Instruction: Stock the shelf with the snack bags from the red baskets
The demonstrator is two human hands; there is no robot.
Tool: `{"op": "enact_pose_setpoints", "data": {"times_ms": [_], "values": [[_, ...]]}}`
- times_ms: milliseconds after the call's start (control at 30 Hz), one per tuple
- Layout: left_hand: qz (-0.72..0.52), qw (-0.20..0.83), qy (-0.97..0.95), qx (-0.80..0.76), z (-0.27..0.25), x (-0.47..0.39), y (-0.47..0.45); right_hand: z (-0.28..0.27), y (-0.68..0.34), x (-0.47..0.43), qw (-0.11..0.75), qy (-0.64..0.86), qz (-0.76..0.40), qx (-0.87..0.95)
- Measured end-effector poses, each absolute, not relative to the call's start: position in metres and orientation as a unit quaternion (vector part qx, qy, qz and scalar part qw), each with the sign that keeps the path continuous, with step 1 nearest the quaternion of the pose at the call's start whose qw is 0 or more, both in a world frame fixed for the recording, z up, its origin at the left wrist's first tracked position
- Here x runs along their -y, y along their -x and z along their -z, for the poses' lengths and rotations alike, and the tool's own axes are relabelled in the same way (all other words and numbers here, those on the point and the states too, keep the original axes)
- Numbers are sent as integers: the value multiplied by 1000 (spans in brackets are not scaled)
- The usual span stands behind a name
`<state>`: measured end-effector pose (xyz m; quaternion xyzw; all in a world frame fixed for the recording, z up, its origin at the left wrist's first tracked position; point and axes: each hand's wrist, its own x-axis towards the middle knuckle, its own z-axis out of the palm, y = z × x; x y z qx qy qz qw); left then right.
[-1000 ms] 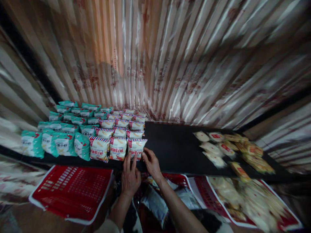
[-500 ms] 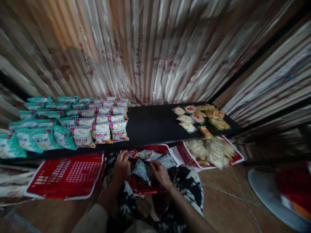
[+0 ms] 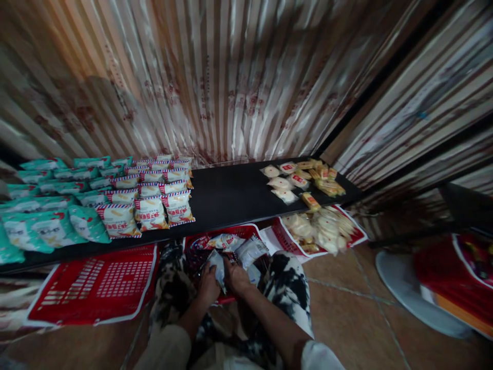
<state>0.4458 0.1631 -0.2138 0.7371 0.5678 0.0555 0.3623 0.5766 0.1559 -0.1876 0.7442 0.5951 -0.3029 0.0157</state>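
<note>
Between my knees stands a red basket (image 3: 252, 229) with several snack bags lying loosely in it. My left hand (image 3: 208, 285) is closed on the left side of a pale silvery-blue snack bag (image 3: 217, 263). Closed against the right side of that same bag is my right hand (image 3: 236, 278); its fingertips are partly hidden. A white and silver snack bag (image 3: 251, 252) lies just beyond my right hand. Behind it rests a white bag with coloured print (image 3: 226, 240).
A black shelf (image 3: 227, 192) holds rows of teal snack bags (image 3: 54, 228), white-and-red snack bags (image 3: 151, 212) and packaged round cakes (image 3: 284, 184). Below it are an overturned-looking red basket (image 3: 127, 277) and a filled red basket (image 3: 287, 241). A grey stool (image 3: 408, 293) stands at right.
My left hand has come off the basket's left rim area down to the silvery-blue bag. My right hand has shifted left, and both hands now meet at that bag. The view has turned slightly right.
</note>
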Motion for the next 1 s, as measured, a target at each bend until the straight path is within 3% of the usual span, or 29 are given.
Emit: {"op": "enact_pose_setpoints", "data": {"times_ms": [433, 667, 867, 1000], "values": [[-157, 430, -723, -517, 171, -177, -427, 161, -615, -169, -272, -696, 436, -501], [-223, 436, -739, -462, 148, -187, -418, 129, -617, -171, -356, -647, 577, -350], [-242, 560, -646, -458, 129, -192, -417, 114, -621, -165, -367, -617, 636, -283], [-253, 586, -621, -455, 122, -197, -421, 114, -630, -164, -381, -605, 651, -253]]}}
